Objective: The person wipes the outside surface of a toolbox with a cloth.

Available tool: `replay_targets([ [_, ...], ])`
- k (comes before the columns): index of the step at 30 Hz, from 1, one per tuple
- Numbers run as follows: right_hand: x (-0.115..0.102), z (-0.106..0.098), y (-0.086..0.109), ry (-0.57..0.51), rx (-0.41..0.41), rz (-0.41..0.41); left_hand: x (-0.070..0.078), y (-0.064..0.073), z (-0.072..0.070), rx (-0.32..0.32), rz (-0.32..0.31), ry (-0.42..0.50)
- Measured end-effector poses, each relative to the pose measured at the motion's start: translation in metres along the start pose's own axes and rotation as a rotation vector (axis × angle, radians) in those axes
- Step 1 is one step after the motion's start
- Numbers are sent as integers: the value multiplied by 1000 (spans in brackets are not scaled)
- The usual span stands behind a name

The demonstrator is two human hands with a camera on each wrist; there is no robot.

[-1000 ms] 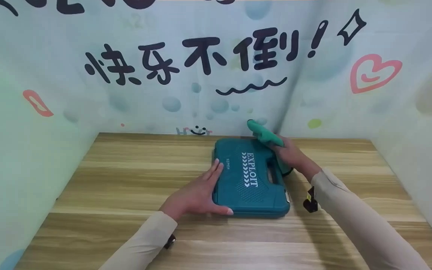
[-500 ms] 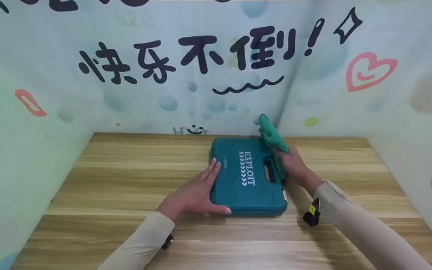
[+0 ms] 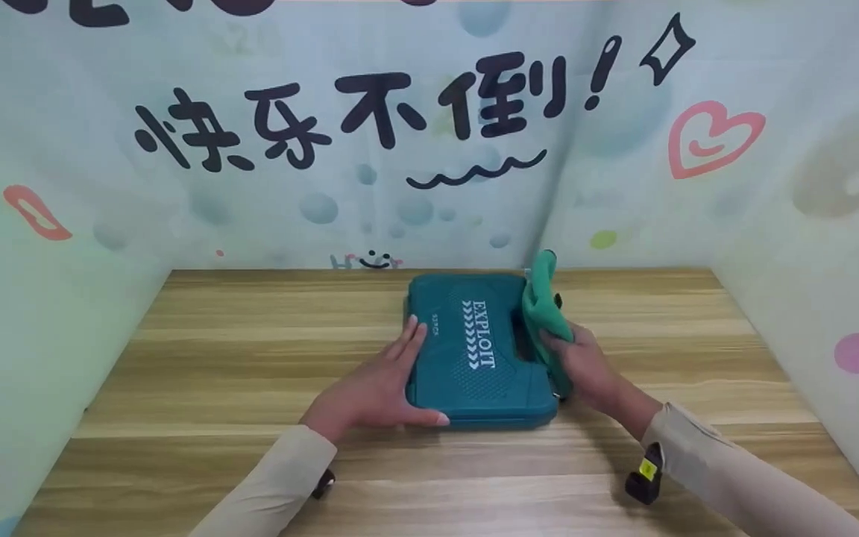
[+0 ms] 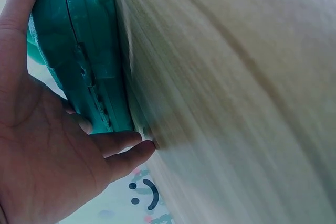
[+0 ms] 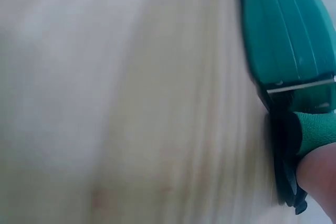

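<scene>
A teal plastic carrying case with white "EXPLOIT" lettering lies flat on the wooden table. My left hand braces its left side, with extended fingers along the hinge edge and the thumb at the near edge; the left wrist view shows the open palm beside the case's hinges. At the handle side, my right hand grips a folded green cloth with dark trim. The cloth lies against the handle edge and covers part of it. In the right wrist view, a metal latch shows just beside the cloth.
The wood-grain table extends to both sides of the case. A printed fabric backdrop stands along the table's back edge, with similar panels left and right. A small black device hangs at the right wrist.
My right hand has drawn the green cloth along the case's handle side, from the far corner toward the near end. The left hand keeps its place on the case. The head view has shifted slightly.
</scene>
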State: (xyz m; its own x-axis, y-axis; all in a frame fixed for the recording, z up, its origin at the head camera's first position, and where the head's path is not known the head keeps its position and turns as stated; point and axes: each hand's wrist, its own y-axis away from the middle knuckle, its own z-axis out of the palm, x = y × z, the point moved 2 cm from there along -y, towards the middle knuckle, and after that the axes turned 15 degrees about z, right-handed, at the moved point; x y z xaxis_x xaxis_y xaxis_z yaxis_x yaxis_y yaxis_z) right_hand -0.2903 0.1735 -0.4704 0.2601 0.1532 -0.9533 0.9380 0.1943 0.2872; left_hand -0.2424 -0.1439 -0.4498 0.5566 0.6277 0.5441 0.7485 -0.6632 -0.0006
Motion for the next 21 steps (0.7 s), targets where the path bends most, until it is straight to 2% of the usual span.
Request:
replay_targets([
  [8, -1, 7, 21, 271, -46, -118, -1, 1, -1, 3, -1, 11],
  [11, -2, 12, 26, 362, -47, -135, -2, 3, -2, 3, -8, 14],
  [17, 1, 15, 37, 408, -63, -149, -2, 5, -3, -6, -5, 4],
  [21, 4, 11, 45, 409, -80, -194, -1, 4, -3, -8, -3, -15],
])
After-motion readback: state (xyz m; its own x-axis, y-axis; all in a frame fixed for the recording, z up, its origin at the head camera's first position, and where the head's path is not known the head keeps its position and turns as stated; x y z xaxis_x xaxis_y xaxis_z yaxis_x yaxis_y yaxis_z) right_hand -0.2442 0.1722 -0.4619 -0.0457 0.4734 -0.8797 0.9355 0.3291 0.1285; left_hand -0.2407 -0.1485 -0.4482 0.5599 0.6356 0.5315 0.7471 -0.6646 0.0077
